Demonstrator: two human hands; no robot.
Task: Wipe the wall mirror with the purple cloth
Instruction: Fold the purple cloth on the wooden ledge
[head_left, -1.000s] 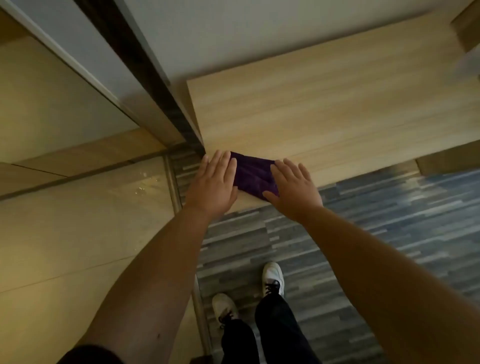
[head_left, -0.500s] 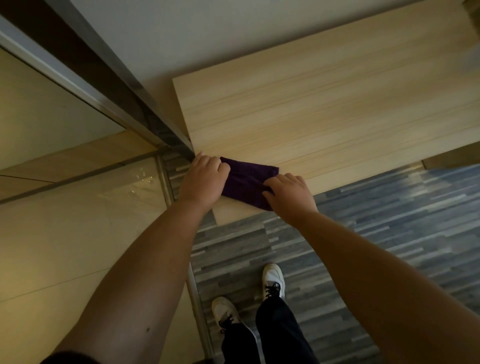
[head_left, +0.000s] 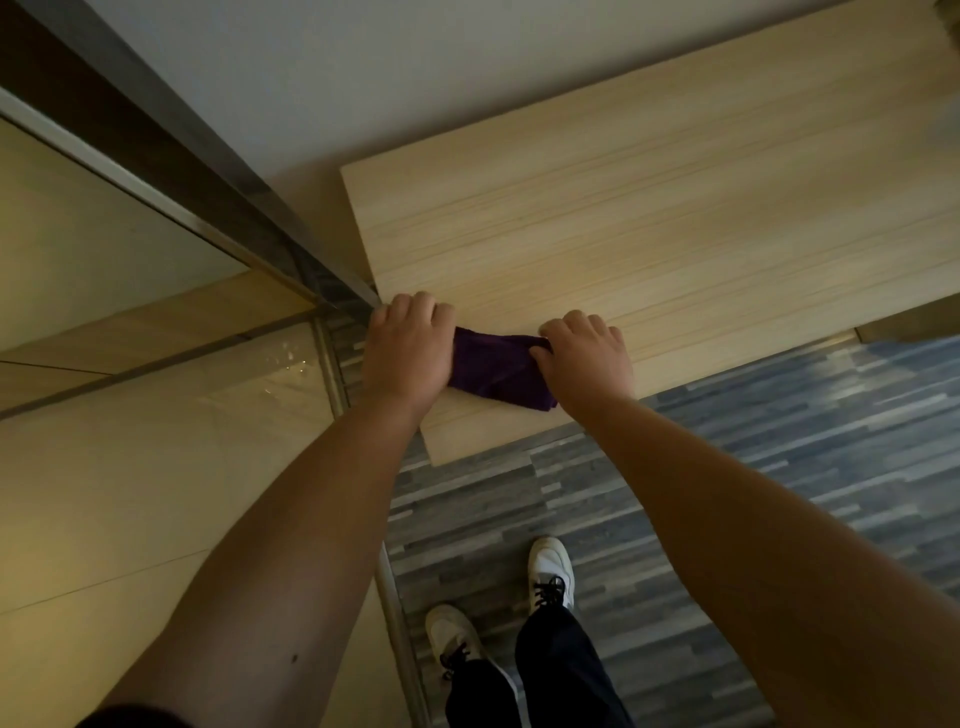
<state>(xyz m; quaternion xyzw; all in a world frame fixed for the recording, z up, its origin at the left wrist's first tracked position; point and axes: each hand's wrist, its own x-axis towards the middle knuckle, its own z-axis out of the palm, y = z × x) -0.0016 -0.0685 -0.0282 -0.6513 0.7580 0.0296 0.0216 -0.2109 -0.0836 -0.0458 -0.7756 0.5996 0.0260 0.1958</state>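
While gripping purple cloth (head_left: 496, 371), hands (head_left: 408, 353), wooden surface (head_left: 649, 249)

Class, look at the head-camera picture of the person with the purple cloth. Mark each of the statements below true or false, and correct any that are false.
1. The purple cloth lies on the light wooden surface. True.
2. Only one hand touches the cloth. False: the left hand and the right hand both rest on it, one at each end.
3. The cloth sits near the corner of the wooden surface closest to the person. True.
4. The person wears black shoes. False: the shoes are white with dark laces.
5. The cloth is spread out flat and wide. False: it is bunched between the two hands.
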